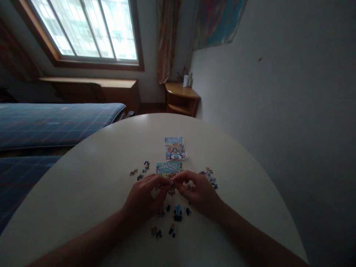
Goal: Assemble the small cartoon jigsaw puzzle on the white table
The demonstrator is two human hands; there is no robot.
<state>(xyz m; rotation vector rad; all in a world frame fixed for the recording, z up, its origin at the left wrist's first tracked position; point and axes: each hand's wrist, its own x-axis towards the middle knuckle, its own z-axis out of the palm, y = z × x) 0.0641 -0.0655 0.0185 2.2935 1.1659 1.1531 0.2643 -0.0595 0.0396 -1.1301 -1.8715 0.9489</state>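
Observation:
My left hand [144,198] and my right hand [198,193] meet over a partly built jigsaw puzzle [168,169] on the round white table [97,185]. Both hands have their fingers pinched together at the puzzle's lower edge, on small puzzle pieces [171,184]. A printed picture card [175,148] lies just beyond the puzzle. Loose pieces lie scattered to the left [140,171], to the right [210,176] and near my wrists [174,218].
A blue checked mattress [52,122] lies left of the table. Under the window [89,29] runs a wooden bench, and a corner shelf [182,98] stands by the curtain. A grey wall [278,92] rises on the right.

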